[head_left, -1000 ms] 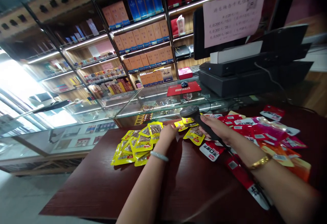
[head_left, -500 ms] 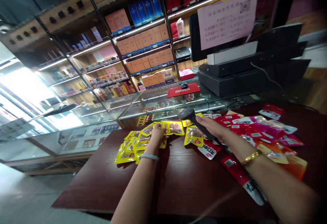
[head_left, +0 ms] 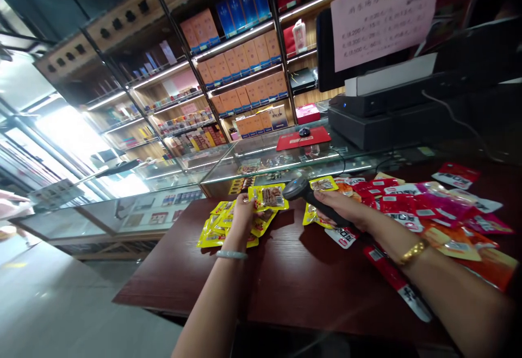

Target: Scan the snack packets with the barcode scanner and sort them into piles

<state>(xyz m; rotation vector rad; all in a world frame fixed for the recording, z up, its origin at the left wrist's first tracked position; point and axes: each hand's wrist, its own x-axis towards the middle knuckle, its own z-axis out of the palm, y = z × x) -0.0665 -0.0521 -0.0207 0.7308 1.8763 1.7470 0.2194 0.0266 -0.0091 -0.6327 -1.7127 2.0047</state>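
Note:
My left hand pinches the left edge of a yellow snack packet, raised a little above the table with its barcode showing. Under and beside that hand lies a pile of similar yellow packets. My right hand is wrapped around the handle of a black barcode scanner. The scanner's head points left, close to the right edge of the raised packet. Behind and below the scanner are two more yellow packets, one partly hidden by my right hand.
Red, pink and orange snack packets are heaped on the dark wooden table at the right. Behind stand a glass counter with a mouse on a red mat, and a monitor bearing a pink sign. Boxed goods fill the shelves.
My left hand has lifted a yellow packet from the table and holds it up by the scanner head. The whole view has shifted slightly.

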